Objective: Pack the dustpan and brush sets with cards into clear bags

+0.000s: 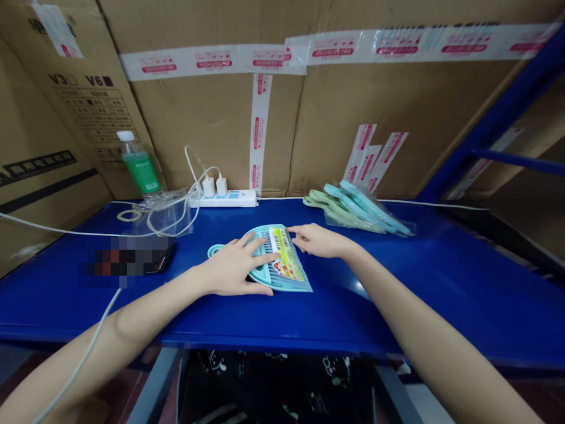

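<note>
A light blue mini dustpan with a brush and a colourful paper label (pixel 282 262) lies flat on the blue table (pixel 441 282). My left hand (pixel 233 268) rests on its left side, fingers spread over the pan and brush. My right hand (pixel 318 240) touches the label's upper right edge with its fingertips. Neither hand lifts it.
A pile of bagged green and blue brush sets (pixel 357 209) lies at the back right. A white power strip with chargers (pixel 223 197), cables, a clear bag (pixel 170 215) and a green bottle (pixel 139 165) stand at the back left. Cardboard boxes (pixel 335 129) wall the rear.
</note>
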A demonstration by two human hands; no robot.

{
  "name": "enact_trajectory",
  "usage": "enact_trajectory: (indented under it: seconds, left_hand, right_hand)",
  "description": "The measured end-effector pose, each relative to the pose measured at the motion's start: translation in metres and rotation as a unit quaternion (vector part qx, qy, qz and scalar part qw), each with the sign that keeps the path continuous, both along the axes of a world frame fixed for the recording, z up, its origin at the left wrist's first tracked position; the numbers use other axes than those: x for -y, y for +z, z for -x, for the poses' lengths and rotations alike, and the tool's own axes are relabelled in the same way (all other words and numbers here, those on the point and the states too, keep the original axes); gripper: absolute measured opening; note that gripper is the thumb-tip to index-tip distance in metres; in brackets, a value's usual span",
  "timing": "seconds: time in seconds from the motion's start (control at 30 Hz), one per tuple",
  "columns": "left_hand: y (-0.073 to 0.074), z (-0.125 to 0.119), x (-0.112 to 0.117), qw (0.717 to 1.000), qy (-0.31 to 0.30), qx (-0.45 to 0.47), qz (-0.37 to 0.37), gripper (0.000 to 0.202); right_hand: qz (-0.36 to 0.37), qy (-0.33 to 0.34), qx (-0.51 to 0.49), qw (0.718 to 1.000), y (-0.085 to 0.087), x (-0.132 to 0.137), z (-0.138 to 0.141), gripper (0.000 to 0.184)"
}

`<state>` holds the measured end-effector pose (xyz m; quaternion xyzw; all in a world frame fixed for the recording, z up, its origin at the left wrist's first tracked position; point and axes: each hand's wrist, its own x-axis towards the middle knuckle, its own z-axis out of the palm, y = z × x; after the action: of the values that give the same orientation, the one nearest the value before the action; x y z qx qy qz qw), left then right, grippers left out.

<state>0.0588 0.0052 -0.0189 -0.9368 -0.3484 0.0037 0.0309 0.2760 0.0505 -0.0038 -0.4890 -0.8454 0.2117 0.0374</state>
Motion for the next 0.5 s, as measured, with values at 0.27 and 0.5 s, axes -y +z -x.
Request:
enact_trajectory:
  seconds: [0.27,0.5]
  left_hand:
    - [-0.0006,0.0003,-0.0008,1.0,-0.001,0.001,0.005,0.072]
    - [0.0016,0.0004,-0.0014,1.0,-0.002,-0.006,0.013,0.071]
  right_hand:
    - [0.0,0.004,-0.022,1.0,-0.0015,-0.0007,-0.0009,0.048]
    - [-0.009,-0.033,-0.004,0.999,0.0015,0.0008,0.0004,0.052]
